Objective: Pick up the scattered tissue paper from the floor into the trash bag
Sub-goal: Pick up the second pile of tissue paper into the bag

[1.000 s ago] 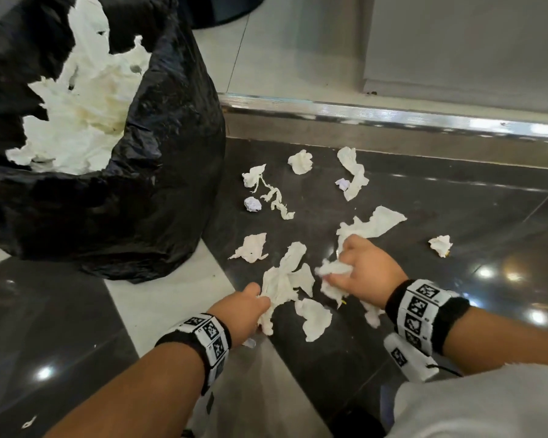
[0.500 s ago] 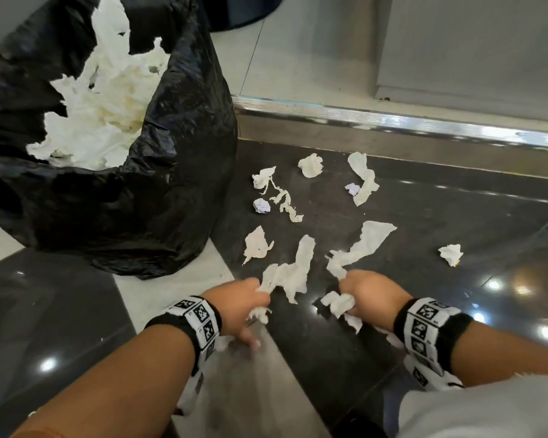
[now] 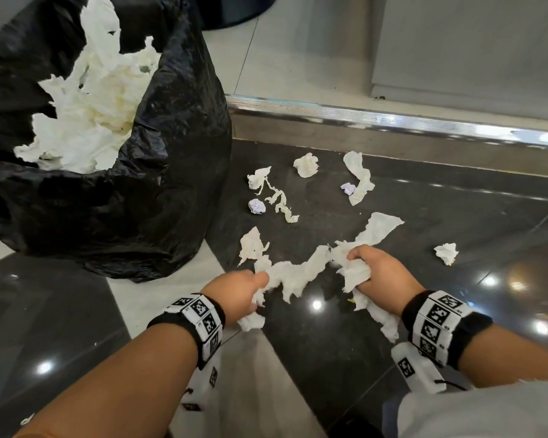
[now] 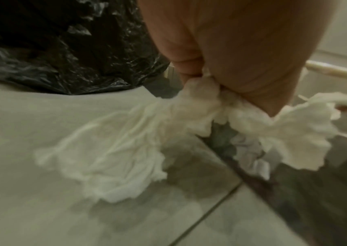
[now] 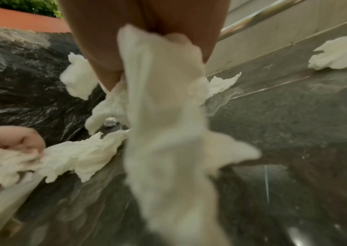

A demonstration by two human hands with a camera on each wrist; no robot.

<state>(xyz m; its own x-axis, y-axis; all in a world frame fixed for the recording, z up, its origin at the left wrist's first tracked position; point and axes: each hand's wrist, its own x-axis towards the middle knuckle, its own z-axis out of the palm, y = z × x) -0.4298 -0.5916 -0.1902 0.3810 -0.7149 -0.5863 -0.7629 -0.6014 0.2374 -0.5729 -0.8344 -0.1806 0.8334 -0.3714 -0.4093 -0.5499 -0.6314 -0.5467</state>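
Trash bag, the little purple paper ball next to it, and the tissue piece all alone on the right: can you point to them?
trash bag (image 3: 146, 197): head view, on its crinkled black side.
purple paper ball (image 3: 257, 206): head view, on its middle.
lone tissue piece (image 3: 446, 252): head view, on its crumpled centre.

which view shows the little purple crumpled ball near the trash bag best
The head view: the purple ball lies sharp and unobstructed on the dark floor beside the trash bag. The right wrist view shows it only as a tiny ball behind hanging tissue. The left wrist view does not show it.
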